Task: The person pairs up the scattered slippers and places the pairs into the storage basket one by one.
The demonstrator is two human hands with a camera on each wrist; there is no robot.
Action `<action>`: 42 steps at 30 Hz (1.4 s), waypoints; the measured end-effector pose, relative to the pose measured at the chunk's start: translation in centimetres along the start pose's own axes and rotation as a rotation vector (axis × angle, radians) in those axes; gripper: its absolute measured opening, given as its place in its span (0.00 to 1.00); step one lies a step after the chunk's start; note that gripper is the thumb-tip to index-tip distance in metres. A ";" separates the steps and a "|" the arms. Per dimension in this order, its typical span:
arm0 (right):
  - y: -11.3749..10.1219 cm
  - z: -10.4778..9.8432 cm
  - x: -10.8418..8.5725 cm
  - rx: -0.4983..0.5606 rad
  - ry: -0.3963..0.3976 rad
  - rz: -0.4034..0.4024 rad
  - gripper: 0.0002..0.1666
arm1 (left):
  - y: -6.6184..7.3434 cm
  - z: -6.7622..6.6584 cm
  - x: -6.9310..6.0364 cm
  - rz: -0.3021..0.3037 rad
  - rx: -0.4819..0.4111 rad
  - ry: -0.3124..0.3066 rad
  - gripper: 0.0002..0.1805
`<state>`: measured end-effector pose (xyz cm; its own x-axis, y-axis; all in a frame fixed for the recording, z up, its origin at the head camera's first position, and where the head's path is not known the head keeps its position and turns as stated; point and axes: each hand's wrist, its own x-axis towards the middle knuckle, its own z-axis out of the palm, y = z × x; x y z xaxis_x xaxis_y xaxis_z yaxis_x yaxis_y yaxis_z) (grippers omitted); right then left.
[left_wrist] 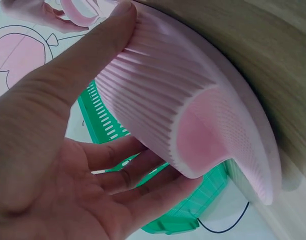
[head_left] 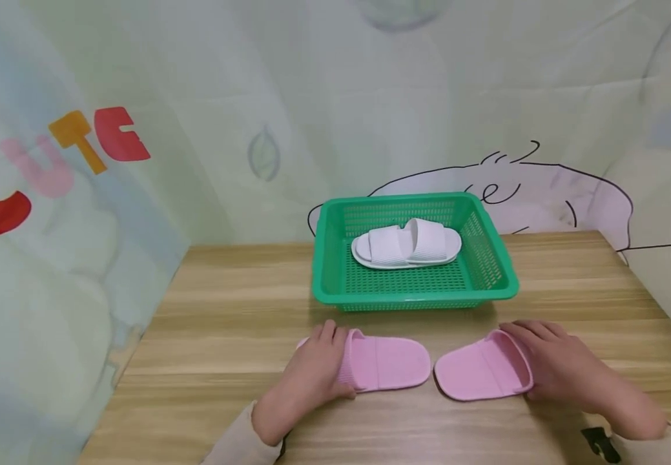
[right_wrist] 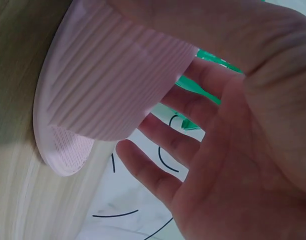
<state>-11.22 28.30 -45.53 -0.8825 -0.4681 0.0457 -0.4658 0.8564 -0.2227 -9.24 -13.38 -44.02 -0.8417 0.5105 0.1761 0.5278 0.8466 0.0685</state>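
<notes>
Head view, looking down onto the surface (head_left: 242,310), with the left pink slipper (head_left: 393,361) and the right pink slipper (head_left: 469,374) laid heel to heel across a narrow gap. Pointing toes outward in opposite directions, so roughly half a turn apart. Running left to right along the long axis on the left side; slanting a little on the right, with heel nearer and strap farther. Gripped over the strap by the left hand (head_left: 318,365), with fingers along the far side and thumb pressing the near side. Held likewise by the right hand (head_left: 558,365), with fingers against the far side of the ribbed strap; hard to make out at the thumb tip from the right wrist. Each nearest to its own slipper, reaching in from the outer end. Placed just near of the green basket (head_left: 416,297), apart from its rim, and parallel or nearly so to its long side and to the white slippers (head_left: 387,245) inside.
</notes>
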 end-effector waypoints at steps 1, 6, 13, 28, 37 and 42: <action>-0.1 0.0 0.1 -0.011 -0.002 0.000 0.60 | 0.0 0.0 -0.1 -0.003 0.000 -0.016 0.54; -0.3 0.1 0.2 -0.017 0.008 0.007 0.58 | -0.1 0.1 -0.2 0.009 0.018 -0.078 0.57; -0.2 -0.1 0.0 0.015 0.010 0.007 0.56 | -0.3 -0.1 -0.4 0.021 -0.005 -0.044 0.55; 0.3 -0.7 -1.3 0.041 0.071 0.028 0.61 | -1.8 0.0 -0.8 -0.011 -0.146 -0.062 0.55; -0.1 -2.0 -1.5 0.063 0.219 -0.107 0.63 | -1.6 -0.3 -0.7 0.031 -0.147 0.005 0.55; -1.3 -2.5 -1.1 0.110 0.224 -0.110 0.62 | -1.0 -0.7 -0.7 0.066 -0.154 0.024 0.56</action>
<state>-9.80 28.28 -42.86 -0.8251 -0.4864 0.2873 -0.5605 0.7685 -0.3085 -9.08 -14.72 -43.50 -0.8028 0.5586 0.2084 0.5944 0.7774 0.2058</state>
